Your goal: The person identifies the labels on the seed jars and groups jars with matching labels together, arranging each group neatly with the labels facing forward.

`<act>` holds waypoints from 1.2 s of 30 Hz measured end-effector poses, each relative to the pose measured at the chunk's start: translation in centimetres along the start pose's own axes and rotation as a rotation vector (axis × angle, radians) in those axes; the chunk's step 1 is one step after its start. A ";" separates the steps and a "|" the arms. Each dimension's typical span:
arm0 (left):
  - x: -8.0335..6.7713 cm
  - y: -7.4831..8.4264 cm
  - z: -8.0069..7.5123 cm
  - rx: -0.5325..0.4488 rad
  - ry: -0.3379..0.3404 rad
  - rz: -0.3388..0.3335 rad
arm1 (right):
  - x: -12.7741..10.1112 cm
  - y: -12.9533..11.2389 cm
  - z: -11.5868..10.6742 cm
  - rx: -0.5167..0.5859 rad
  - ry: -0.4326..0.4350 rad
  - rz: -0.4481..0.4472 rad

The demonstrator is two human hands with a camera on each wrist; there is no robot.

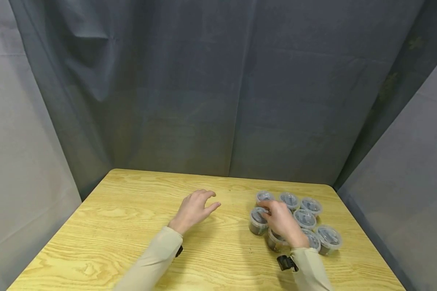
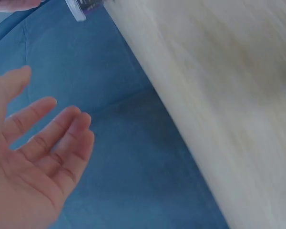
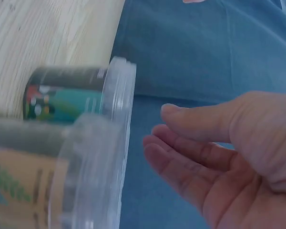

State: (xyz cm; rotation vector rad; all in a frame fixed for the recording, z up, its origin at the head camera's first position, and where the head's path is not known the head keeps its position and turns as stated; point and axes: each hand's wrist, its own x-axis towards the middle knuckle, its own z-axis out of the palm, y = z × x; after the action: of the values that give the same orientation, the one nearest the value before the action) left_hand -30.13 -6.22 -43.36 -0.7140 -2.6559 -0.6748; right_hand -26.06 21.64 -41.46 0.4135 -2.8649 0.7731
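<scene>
Eight little plastic tubs (image 1: pixel 305 218) with clear lids, as far as I can count, sit bunched together on the right side of the wooden table (image 1: pixel 124 226). One or two are half hidden under the right hand, so the count could be off by one. Two hands in beige sleeves (image 1: pixel 156 258) are over the table.

Right hand (image 1: pixel 282 222) is over the cluster with fingers loosely spread. From the head view it's reaching onto the tub at the left edge of the group (image 1: pixel 257 221), fingertips at its lid. The wrist view shows an open palm with nothing clamped, so it looks like touching at most, not gripping.

Left hand (image 1: pixel 194 208) is well apart from the tubs, hovering or resting over bare table, fingers relaxed and spread, holding nothing.

Labels: the right wrist view shows a tub (image 3: pixel 66 100) with a dark and teal label and another with a tan one, but the print is too blurry to read. Grey-blue curtain (image 1: pixel 218 89) behind it all.
</scene>
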 end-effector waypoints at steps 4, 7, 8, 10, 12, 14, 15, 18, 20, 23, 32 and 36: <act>0.4 0.3 1.1 -0.103 -0.042 0.017 | -0.2 0.6 -0.3 0.020 -0.028 0.035; 0.7 0.7 2.1 -0.148 -0.067 0.032 | -0.4 0.9 -0.3 0.017 -0.055 0.060; 0.8 0.8 2.4 -0.157 -0.078 0.037 | -0.4 1.0 -0.3 0.011 -0.067 0.070; 0.9 1.1 3.1 -0.161 -0.090 0.059 | -0.4 1.0 -0.2 -0.002 -0.091 0.092; 1.1 1.6 3.9 -0.162 -0.110 0.082 | -0.3 1.1 0.0 -0.014 -0.103 0.108; 1.4 2.1 4.5 -0.170 -0.130 0.109 | -0.3 1.3 0.2 -0.023 -0.103 0.113; 1.5 2.4 4.8 -0.180 -0.140 0.120 | -0.3 1.4 0.3 -0.025 -0.099 0.112; 1.8 3.2 5.6 -0.199 -0.172 0.149 | -0.2 1.6 0.6 -0.040 -0.080 0.081; 2.0 3.8 6.0 -0.206 -0.188 0.169 | -0.2 1.7 0.9 -0.061 -0.062 0.055; 2.1 4.5 6.5 -0.195 -0.217 0.192 | -0.1 1.7 1.2 -0.072 -0.037 0.035; 2.2 5.8 7.7 -0.200 -0.274 0.164 | 0.2 1.6 1.3 -0.102 -0.046 0.009; 2.3 5.7 8.1 -0.198 -0.268 0.162 | 0.4 1.6 1.4 -0.111 -0.044 0.017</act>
State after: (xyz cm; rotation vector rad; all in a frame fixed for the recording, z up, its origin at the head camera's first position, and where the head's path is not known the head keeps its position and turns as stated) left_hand -30.33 3.21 -47.16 -1.1334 -2.7508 -0.8584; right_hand -27.03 22.19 -43.35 0.3968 -2.9382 0.6120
